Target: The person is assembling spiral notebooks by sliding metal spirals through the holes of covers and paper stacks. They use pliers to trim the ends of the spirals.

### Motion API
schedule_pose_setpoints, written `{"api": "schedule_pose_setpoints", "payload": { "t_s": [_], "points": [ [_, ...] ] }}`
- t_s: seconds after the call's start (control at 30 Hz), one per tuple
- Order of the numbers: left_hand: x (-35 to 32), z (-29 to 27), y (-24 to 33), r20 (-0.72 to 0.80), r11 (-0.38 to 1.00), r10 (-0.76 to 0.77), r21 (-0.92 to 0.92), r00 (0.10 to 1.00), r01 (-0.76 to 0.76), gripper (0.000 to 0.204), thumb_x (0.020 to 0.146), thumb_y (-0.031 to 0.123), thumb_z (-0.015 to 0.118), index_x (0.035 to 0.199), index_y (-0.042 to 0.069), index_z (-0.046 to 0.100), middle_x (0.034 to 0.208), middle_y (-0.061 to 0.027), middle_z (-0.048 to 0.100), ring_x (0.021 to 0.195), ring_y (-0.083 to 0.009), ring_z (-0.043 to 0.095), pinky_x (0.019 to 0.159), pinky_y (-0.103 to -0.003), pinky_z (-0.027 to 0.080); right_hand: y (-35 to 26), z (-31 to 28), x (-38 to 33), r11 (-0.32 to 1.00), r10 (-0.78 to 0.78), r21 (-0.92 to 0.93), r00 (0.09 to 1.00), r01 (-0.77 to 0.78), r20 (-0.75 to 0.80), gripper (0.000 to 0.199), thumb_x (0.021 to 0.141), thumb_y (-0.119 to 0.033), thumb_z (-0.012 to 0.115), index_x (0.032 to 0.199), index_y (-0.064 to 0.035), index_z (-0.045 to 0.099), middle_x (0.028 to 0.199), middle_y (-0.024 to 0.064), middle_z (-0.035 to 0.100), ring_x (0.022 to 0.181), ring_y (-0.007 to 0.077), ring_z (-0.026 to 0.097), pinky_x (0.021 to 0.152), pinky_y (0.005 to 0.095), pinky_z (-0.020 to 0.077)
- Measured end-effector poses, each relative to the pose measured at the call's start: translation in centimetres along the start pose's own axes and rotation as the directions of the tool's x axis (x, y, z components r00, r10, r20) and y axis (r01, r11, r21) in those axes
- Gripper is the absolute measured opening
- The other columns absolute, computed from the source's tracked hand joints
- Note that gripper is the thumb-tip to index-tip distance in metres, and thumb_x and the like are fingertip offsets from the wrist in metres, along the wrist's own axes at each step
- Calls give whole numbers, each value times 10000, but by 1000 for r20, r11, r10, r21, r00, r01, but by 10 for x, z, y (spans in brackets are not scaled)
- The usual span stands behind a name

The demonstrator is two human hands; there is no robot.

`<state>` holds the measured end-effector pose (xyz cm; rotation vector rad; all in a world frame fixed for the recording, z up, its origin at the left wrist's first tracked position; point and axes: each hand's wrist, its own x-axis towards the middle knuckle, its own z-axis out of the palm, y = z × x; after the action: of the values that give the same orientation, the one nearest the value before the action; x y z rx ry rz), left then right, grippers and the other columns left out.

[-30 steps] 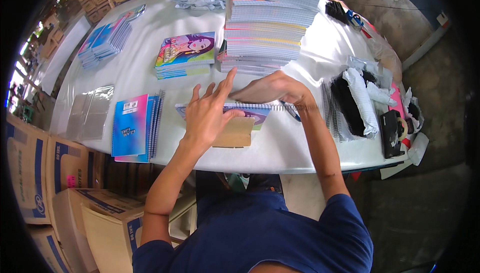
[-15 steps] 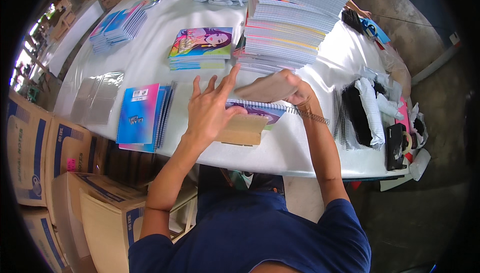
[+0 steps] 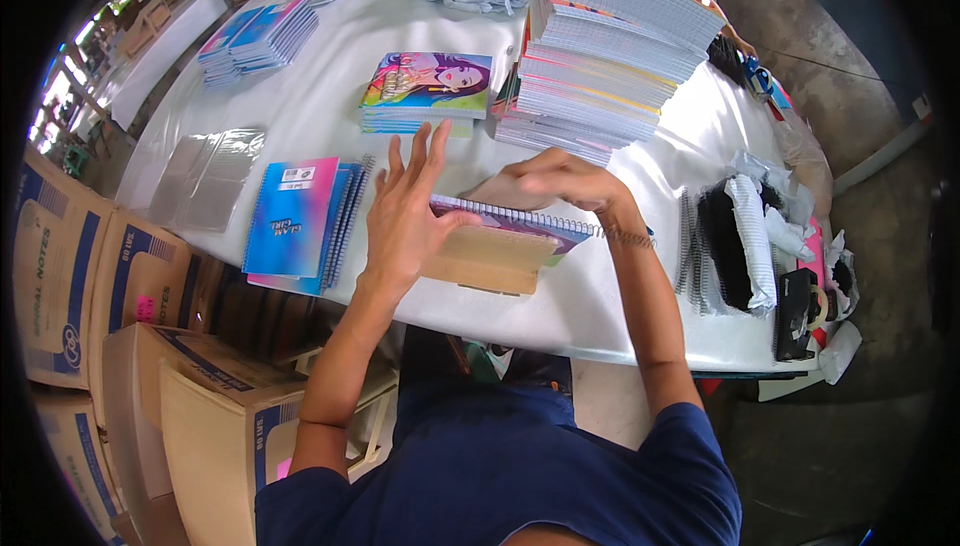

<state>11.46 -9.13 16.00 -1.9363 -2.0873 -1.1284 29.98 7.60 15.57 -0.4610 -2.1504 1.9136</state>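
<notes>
A notebook with a purple cover (image 3: 570,238) stands at the table's near edge, against a brown cardboard piece (image 3: 485,261). Along its upper edge runs a wire spiral coil (image 3: 525,216), whose loose end stretches right past my right wrist. My left hand (image 3: 408,216) has its fingers spread upward, its thumb lying on the notebook's left end by the cardboard. My right hand (image 3: 575,184) is curled, blurred by motion, around a flat grey-brown piece (image 3: 497,189) just above the coil. The kind of that piece cannot be made out.
Spiral notebooks (image 3: 290,221) lie left; a stack of illustrated notebooks (image 3: 425,86) sits beyond my hands. A tall paper stack (image 3: 600,76) rises behind. Right are loose coils (image 3: 695,246), wrapped black bundles (image 3: 735,236) and a black tape dispenser (image 3: 795,316). Cardboard boxes (image 3: 150,286) crowd the left.
My right hand has moved slightly left and turned knuckles up, sweeping the flat piece along the coil. My left hand stays at the notebook's left end. The whole view has shifted slightly.
</notes>
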Motion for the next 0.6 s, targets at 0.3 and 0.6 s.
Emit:
{"api": "schedule_pose_setpoints", "payload": {
  "t_s": [0.3,0.6],
  "points": [
    [-13,13,-29,135,521,-326,-800,936,297,1110,630,48,849,1523,157,199,1489,-194,361,1298,-302,451,985,-380,495,-7,2,17,980,22,-201,999,-15,34,550,866,-351,666,1158,112,605,1075,187,663,985,212,641,862,299,510],
    [-21,22,-44,70,456,-370,-855,926,247,1061,684,-65,789,1525,192,195,1522,-191,293,1300,-316,447,944,-339,520,-5,12,9,849,-46,525,998,59,-37,574,828,-461,705,1107,40,677,1089,132,679,1003,210,625,906,347,477]
  ]
}}
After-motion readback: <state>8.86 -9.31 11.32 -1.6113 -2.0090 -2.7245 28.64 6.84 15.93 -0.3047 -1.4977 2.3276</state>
